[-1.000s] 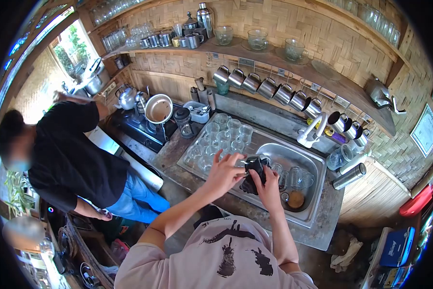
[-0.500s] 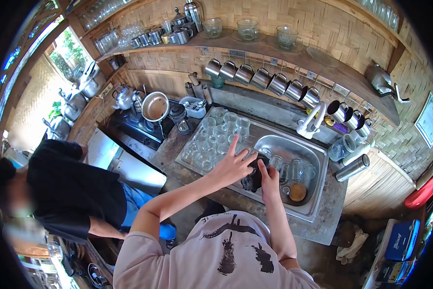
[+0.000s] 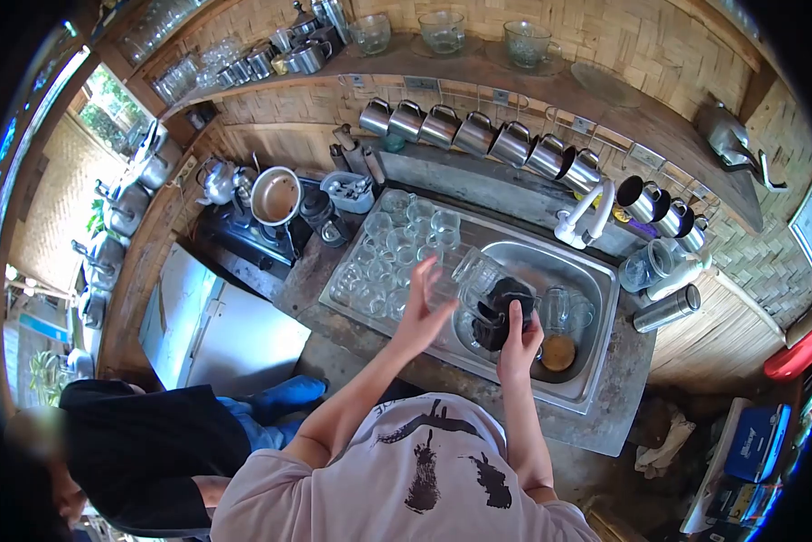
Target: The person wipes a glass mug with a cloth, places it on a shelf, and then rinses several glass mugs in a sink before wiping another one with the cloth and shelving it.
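Note:
Over the near left part of the sink, my right hand (image 3: 517, 350) grips a black object (image 3: 503, 312), thumb on top; I cannot tell its kind. Clear glassware (image 3: 480, 274) shows right against the black object on its far side. My left hand (image 3: 417, 318) is raised over the drainboard edge, thumb and fingers spread apart, close to that glassware. Many glass mugs (image 3: 398, 242) crowd the drainboard on the left. In the steel sink (image 3: 594, 366) lie more glass mugs (image 3: 559, 309) and a round brown item (image 3: 558, 353).
A white faucet (image 3: 579, 221) rises behind the sink. Steel mugs (image 3: 475, 134) hang under the wooden shelf (image 3: 550, 86). A pot (image 3: 276, 196) sits on the stove, near a French press (image 3: 323, 217). Steel tumbler (image 3: 668, 309) stands at right. Another person (image 3: 153, 452) is at my left.
My left hand has drawn back from the black object and dropped lower, fingers spread. My right hand and the black object have shifted slightly right. The other person has moved nearer the bottom.

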The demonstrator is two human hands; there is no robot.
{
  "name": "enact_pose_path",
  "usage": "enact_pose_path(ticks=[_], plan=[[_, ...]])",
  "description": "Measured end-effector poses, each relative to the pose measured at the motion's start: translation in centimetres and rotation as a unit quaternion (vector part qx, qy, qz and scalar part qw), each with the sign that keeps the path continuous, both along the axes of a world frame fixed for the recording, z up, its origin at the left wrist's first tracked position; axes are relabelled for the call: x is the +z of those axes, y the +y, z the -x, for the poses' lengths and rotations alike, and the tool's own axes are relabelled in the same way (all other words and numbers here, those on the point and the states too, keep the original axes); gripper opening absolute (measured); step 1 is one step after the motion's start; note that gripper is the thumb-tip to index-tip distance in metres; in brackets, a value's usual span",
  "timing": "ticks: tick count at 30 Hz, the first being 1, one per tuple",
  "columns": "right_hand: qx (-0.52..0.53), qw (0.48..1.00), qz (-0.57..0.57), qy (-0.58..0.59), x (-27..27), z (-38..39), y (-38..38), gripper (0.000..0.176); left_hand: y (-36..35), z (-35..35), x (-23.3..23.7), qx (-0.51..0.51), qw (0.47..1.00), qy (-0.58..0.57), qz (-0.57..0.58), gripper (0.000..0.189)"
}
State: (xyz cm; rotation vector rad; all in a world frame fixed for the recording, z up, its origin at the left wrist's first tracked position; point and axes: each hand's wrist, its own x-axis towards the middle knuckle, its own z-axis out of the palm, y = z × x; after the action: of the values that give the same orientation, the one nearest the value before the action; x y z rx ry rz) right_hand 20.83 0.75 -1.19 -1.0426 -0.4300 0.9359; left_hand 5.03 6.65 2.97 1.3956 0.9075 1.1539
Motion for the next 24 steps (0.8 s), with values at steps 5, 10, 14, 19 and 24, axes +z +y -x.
enact_pose_path(ticks=[5, 10, 14, 19, 24], plan=[[0.062, 0.958, -0.01, -0.281, 1.7, 1.1, -1.3, 0.022, 3.3, 0.9, -0.7, -0.06, 0.944, -0.15, 0.287, 0.049], [0.04, 0.866, -0.126, -0.482, 1.0, 2.0, -0.7, 0.035, 2.8, -0.3, 1.3, 0.031, 0.967, -0.153, 0.202, 0.039], [0.061, 0.964, -0.075, -0.249, 0.8, 3.6, -1.2, 0.024, 1.9, 0.3, 2.4, 0.068, 0.993, -0.089, 0.048, 0.035], [0.166, 0.979, 0.031, 0.111, 3.1, 2.4, -0.9, 0.025, 2.3, 2.2, 3.5, 0.006, 0.978, 0.008, -0.206, 0.041], [0.172, 0.977, -0.058, -0.111, 6.6, 3.5, -1.8, 0.026, 0.8, 1.8, 4.2, 0.066, 0.986, -0.125, -0.086, 0.039]])
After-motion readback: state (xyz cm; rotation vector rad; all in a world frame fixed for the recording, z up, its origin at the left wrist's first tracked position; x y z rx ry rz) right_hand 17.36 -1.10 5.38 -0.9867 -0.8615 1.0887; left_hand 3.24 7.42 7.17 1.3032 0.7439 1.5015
